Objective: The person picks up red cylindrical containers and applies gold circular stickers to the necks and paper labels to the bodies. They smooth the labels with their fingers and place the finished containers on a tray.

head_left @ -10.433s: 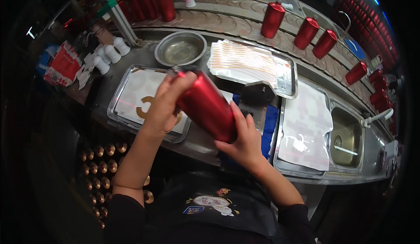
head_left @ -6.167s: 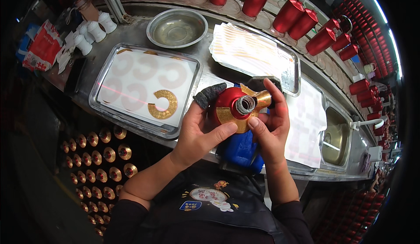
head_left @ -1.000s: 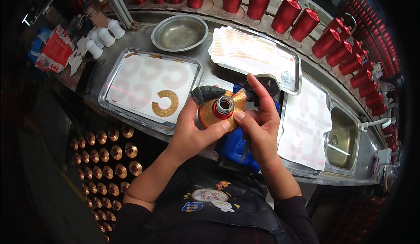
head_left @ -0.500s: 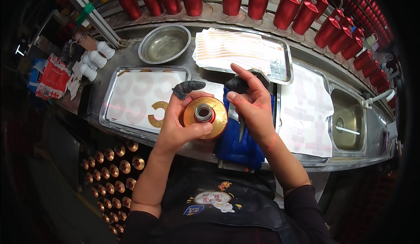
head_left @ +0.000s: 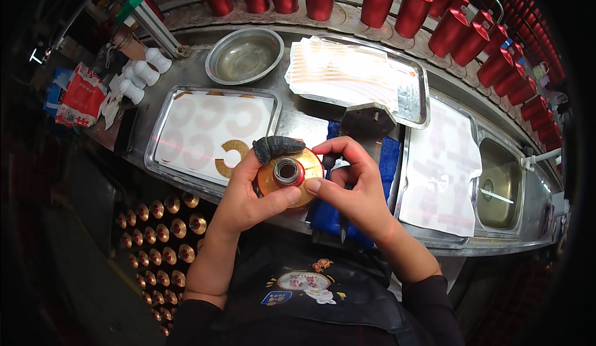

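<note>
A red bottle (head_left: 294,179) with a gold ring-shaped label (head_left: 271,175) round its open neck is seen from above. My left hand (head_left: 251,200) is closed around its left side, thumb on the gold top, a dark finger cover (head_left: 279,148) on one finger. My right hand (head_left: 355,188) pinches the right rim of the same bottle with thumb and index finger. Below my right palm shows the tip of a thin pointed metal tool (head_left: 343,229); how it is held is hidden. Under that hand lies a blue cloth (head_left: 388,166).
At left, a tray (head_left: 277,111) holds a white sheet bearing one gold C-shaped label (head_left: 233,153). Behind are a metal bowl (head_left: 244,57) and a tray of striped sheets (head_left: 347,67). A dark block (head_left: 367,121), a sheet-covered tray (head_left: 441,166) and a sink (head_left: 498,181) are at right. Red bottles (head_left: 397,4) line the conveyor.
My right hand has come down and left, from raised with the index finger stretched out to pinching the bottle's rim. The dark block behind it is uncovered. Conveyor bottles have shifted right in view.
</note>
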`<state>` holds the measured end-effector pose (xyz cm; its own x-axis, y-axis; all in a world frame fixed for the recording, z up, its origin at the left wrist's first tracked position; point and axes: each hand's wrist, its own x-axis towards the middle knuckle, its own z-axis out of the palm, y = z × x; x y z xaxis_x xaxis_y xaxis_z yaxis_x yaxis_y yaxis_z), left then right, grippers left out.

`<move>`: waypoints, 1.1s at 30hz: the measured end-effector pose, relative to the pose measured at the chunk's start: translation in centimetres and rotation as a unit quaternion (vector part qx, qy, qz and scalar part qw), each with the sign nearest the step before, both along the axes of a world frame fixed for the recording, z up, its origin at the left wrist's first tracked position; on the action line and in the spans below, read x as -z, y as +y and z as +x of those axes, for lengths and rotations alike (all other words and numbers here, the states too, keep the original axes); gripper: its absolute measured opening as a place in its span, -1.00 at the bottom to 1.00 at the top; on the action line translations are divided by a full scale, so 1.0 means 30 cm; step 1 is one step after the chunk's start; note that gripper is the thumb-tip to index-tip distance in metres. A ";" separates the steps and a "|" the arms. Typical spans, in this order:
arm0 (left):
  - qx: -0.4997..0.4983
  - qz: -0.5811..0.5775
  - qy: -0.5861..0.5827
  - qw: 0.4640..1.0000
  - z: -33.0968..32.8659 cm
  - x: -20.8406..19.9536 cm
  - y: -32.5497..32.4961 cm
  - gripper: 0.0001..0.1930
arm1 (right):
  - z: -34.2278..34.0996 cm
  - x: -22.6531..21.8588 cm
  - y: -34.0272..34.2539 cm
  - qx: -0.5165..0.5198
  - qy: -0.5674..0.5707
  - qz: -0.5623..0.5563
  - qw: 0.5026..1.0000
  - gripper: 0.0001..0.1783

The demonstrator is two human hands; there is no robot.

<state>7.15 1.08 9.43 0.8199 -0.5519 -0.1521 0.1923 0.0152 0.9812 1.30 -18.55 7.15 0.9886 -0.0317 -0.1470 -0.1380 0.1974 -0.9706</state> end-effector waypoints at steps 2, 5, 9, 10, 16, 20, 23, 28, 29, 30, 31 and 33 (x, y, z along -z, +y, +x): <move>0.000 0.006 -0.008 1.000 0.003 -0.002 0.000 -0.31 | 0.015 -0.008 -0.011 -0.023 0.018 0.030 0.999 -0.56; 0.007 0.018 -0.036 0.999 0.006 0.001 -0.001 -0.31 | 0.031 -0.010 -0.022 -0.030 0.009 0.030 0.999 -0.61; -0.001 0.027 -0.079 0.997 -0.006 0.009 -0.010 -0.31 | 0.072 0.016 -0.020 -0.023 -0.004 0.024 0.999 -0.69; -0.004 0.019 -0.066 0.998 -0.008 0.010 -0.012 -0.31 | 0.083 0.022 -0.019 -0.028 -0.005 0.027 0.999 -0.70; -0.001 -0.022 -0.072 0.997 -0.005 0.016 -0.011 -0.38 | 0.086 0.010 -0.025 -0.025 0.052 0.142 0.988 -0.74; -0.032 -0.025 -0.070 0.997 -0.018 0.025 -0.011 -0.38 | 0.004 -0.011 -0.019 -0.022 0.059 0.012 0.998 -0.49; -0.040 -0.010 -0.067 0.997 -0.028 0.028 -0.015 -0.39 | -0.020 0.008 -0.015 -0.024 0.020 -0.001 1.000 -0.48; -0.041 -0.003 -0.079 0.996 -0.030 0.026 -0.023 -0.42 | 0.003 0.047 -0.022 -0.024 0.029 0.124 0.992 -0.56; -0.040 -0.013 -0.074 0.996 -0.032 0.026 -0.027 -0.42 | 0.006 0.049 -0.023 -0.035 0.019 0.159 0.987 -0.59; -0.039 -0.024 -0.069 0.997 -0.035 0.026 -0.032 -0.43 | 0.008 0.048 -0.023 -0.031 0.028 0.171 0.984 -0.60; -0.047 -0.028 -0.062 0.997 -0.040 0.026 -0.037 -0.43 | 0.010 0.047 -0.023 -0.036 0.029 0.191 0.980 -0.61; -0.061 -0.038 -0.045 0.996 -0.049 0.026 -0.048 -0.44 | 0.014 0.042 -0.022 -0.034 0.021 0.173 0.984 -0.65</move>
<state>5.67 -0.35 8.64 0.8903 -0.4540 -0.0356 0.0947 0.1081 0.9896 1.72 -19.21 5.88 0.9794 0.0938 -0.1786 -0.2014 0.5037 -0.8400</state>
